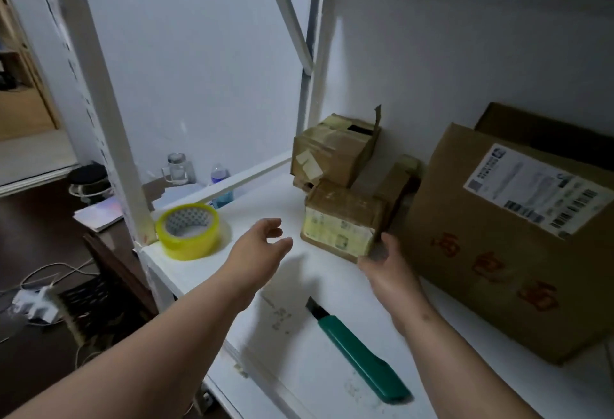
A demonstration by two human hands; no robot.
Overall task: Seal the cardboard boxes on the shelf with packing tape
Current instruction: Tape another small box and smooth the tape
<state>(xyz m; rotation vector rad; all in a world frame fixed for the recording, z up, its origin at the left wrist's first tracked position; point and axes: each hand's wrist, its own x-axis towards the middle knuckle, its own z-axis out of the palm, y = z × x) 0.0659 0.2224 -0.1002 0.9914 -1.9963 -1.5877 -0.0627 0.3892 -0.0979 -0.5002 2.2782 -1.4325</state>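
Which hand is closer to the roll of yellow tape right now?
Left. The left hand hovers open just to the right of the tape roll, not touching it. The right hand is farther right, at the small box.

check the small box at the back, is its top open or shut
Open: the back box shows a dark gap in its top and one flap sticks up.

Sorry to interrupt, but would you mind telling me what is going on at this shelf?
A person is reaching with both hands for a small box on the white shelf. The right hand touches its near corner; the left hand hovers open beside it. The yellow tape roll and green knife lie untouched, so no taping has begun.
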